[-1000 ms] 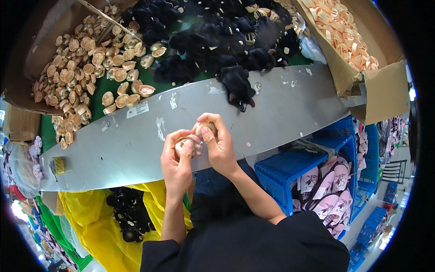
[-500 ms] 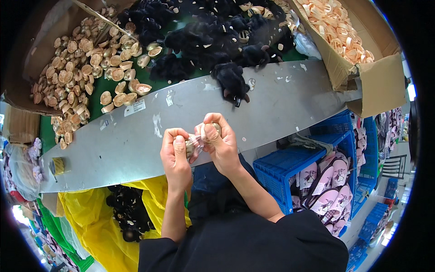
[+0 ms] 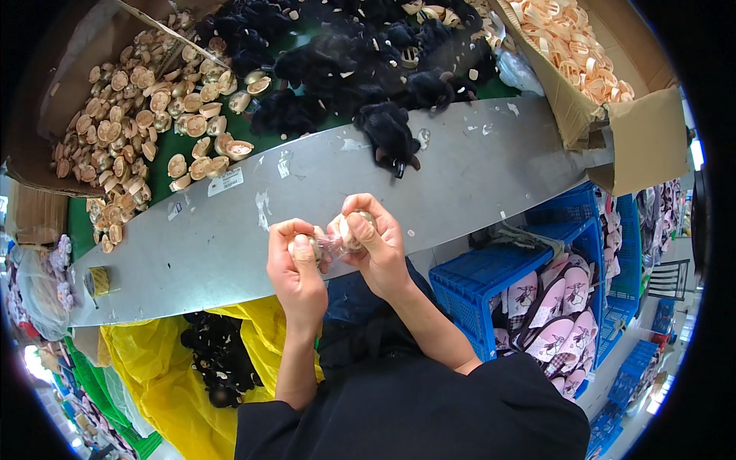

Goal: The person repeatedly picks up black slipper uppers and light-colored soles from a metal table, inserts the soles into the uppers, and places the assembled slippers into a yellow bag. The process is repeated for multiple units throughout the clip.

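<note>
Both my hands are raised over the near edge of the metal table (image 3: 230, 238), fingers curled and knuckles close together. My left hand (image 3: 294, 264) is closed on a small gold rounded shell (image 3: 308, 246), with the thumb over it. My right hand (image 3: 377, 241) grips a second gold shell (image 3: 360, 227) between thumb and fingers. Crinkled clear plastic film (image 3: 330, 247) stretches between the two. Fingers hide most of both shells, so I cannot tell if they belong together. Beyond my hands, a black plush toy (image 3: 387, 136) lies on the table.
Gold half shells (image 3: 123, 115) heap up at far left; black plush pieces (image 3: 337, 61) cover the back. A cardboard box (image 3: 652, 146) of peach plastic parts (image 3: 575, 57) stands far right. Blue crates (image 3: 475, 276) with pink slippers (image 3: 552, 337) and a yellow bag (image 3: 153, 368) flank me.
My hands have drawn slightly apart, the left shifting a little left and down. More of the right-hand shell shows, and the plastic film spans the gap.
</note>
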The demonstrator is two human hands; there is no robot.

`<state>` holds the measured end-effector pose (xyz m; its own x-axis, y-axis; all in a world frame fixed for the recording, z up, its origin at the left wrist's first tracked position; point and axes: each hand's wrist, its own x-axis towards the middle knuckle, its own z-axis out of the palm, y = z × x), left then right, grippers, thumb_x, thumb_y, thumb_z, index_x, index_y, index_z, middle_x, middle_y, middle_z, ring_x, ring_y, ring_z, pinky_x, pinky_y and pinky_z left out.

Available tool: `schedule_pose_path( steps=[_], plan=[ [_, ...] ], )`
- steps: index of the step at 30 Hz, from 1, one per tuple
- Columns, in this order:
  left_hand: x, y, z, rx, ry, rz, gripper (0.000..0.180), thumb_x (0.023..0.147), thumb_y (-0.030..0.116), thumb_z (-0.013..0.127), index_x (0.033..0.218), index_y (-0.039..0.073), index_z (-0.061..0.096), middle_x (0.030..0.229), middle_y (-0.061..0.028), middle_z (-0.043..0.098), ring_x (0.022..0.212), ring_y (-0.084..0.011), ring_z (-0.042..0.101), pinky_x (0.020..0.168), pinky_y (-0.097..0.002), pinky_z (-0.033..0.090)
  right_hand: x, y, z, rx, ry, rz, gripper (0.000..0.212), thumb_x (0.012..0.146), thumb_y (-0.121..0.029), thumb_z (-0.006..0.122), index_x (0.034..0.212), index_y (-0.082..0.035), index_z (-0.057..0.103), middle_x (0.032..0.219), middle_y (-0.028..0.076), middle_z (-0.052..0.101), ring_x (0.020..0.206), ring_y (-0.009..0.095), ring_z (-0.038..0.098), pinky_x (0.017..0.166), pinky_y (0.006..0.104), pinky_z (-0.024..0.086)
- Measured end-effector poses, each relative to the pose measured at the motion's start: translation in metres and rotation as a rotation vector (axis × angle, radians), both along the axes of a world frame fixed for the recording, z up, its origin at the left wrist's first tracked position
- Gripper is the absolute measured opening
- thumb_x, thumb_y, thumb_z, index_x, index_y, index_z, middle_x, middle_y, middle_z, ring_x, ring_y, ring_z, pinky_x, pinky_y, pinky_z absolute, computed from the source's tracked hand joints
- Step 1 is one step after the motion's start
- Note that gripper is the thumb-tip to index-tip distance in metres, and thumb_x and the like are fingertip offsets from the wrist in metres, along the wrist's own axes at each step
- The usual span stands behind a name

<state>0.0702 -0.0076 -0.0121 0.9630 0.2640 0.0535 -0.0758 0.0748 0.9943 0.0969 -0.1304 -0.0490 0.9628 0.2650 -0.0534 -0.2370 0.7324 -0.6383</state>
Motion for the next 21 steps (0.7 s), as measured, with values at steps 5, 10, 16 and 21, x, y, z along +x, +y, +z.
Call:
schedule_pose_path(
  steps=[5,10,16,21],
  plan=[
    [-0.003,-0.004,-0.001,0.542,-0.14,0.111,0.011,0.104,0.005,0.051,0.113,0.0,0.055,0.084,-0.0077,0.064,0.068,-0.0147,0.063,0.063,-0.0288,0.051,-0.003,-0.003,0.011,-0.027,-0.064,0.045,0.024,0.105,-0.03,0.06,0.114,-0.009,0.055,0.089,0.007,0.064,0.065,0.007,0.056,0.052,0.0198,0.041],
    [-0.004,-0.001,-0.005,0.751,-0.23,0.115,0.013,0.105,0.006,0.048,0.116,0.001,0.053,0.092,-0.006,0.063,0.075,-0.0124,0.06,0.067,-0.0262,0.048,-0.004,-0.004,0.01,-0.056,-0.103,0.073,0.02,0.107,-0.026,0.056,0.114,-0.007,0.057,0.085,0.004,0.062,0.063,0.008,0.055,0.053,0.0202,0.042],
    [-0.01,0.014,0.015,-0.1,0.017,-0.096,0.032,0.102,0.02,0.052,0.126,0.0,0.054,0.103,-0.0115,0.062,0.088,-0.0162,0.061,0.077,-0.0283,0.051,0.002,-0.014,0.015,-0.137,-0.242,0.078,0.017,0.104,-0.02,0.06,0.115,-0.007,0.057,0.091,0.004,0.062,0.072,0.007,0.058,0.06,0.0195,0.047],
    [-0.014,0.02,0.022,-0.341,0.032,-0.203,0.064,0.099,0.04,0.042,0.143,-0.007,0.045,0.107,-0.0149,0.062,0.091,-0.0177,0.06,0.085,-0.0311,0.049,0.003,-0.018,0.017,-0.249,-0.312,0.051,0.02,0.098,-0.01,0.062,0.115,-0.003,0.054,0.093,0.01,0.063,0.068,0.008,0.056,0.059,0.0224,0.047]
  ],
)
